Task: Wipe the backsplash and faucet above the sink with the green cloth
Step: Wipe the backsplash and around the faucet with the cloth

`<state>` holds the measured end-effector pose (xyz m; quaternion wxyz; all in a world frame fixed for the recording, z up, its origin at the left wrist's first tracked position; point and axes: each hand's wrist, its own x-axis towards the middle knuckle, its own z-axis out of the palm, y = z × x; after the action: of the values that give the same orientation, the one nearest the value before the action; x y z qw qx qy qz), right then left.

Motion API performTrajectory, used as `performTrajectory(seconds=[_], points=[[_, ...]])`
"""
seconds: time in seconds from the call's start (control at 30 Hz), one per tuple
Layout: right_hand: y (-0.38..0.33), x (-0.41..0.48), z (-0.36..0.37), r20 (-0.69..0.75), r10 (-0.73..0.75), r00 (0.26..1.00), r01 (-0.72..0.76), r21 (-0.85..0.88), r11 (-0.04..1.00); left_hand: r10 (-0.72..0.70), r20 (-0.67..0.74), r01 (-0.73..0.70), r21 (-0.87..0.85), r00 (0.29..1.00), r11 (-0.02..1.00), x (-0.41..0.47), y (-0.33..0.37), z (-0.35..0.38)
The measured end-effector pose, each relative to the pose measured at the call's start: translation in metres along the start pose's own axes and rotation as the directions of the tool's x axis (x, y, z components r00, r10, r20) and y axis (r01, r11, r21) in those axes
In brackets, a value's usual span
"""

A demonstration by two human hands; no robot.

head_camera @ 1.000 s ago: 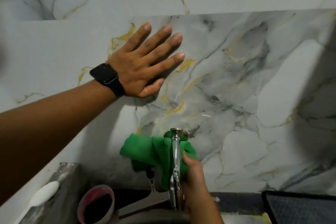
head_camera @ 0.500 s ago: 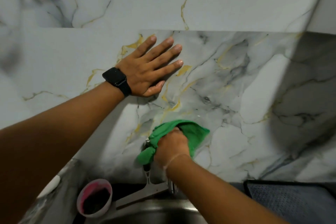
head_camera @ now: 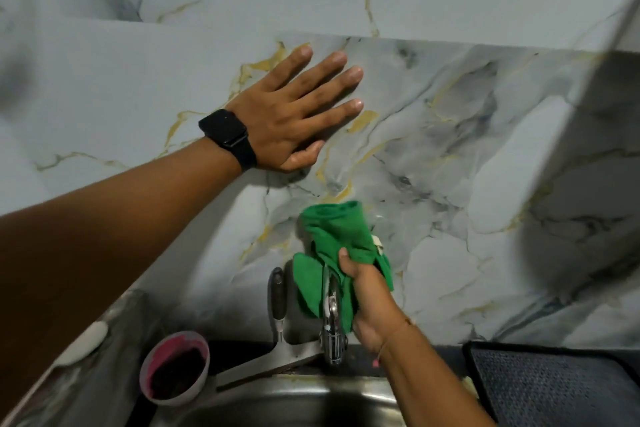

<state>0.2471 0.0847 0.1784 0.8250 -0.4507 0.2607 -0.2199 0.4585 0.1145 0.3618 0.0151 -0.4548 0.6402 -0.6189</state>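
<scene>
Five straight fingers (head_camera: 322, 80) of left hand (head_camera: 284, 121) press backsplash (head_camera: 467, 149); right hand's (head_camera: 367, 302) fingers clutch green cloth (head_camera: 332, 229).

Black square smartwatch with black band (head_camera: 227, 130) at the left hand (head_camera: 291, 114); thin pale wrist thread (head_camera: 387, 340), perhaps pink-beaded, at the right hand (head_camera: 370, 305).
</scene>
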Motion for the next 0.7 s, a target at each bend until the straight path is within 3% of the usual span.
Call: performTrajectory(seconds=[0.1,0.23,0.37,0.57,0.7], points=[[0.016,0.001,-0.016,0.173,0.077,0.982,-0.137,0.371,0.919,0.005,-0.005,-0.005,0.020,1.000,1.000,0.000,0.001,0.001],[0.029,0.014,-0.024,0.266,0.114,0.957,-0.235,0.481,0.845,0.024,0.011,-0.024,0.057,1.000,0.998,0.004,0.002,0.000],[0.035,0.029,-0.022,0.286,0.124,0.950,-0.249,0.456,0.855,0.037,0.026,-0.040,0.110,0.999,0.993,0.003,-0.004,0.000],[0.065,-0.019,-0.052,0.272,0.101,0.957,-0.185,0.303,0.935,0.022,0.050,-0.028,0.130,0.999,0.991,0.001,0.002,-0.006],[0.033,0.006,-0.044,0.297,0.211,0.931,-0.281,0.214,0.936,0.021,0.060,-0.028,0.134,0.998,0.991,0.003,0.001,-0.006]])
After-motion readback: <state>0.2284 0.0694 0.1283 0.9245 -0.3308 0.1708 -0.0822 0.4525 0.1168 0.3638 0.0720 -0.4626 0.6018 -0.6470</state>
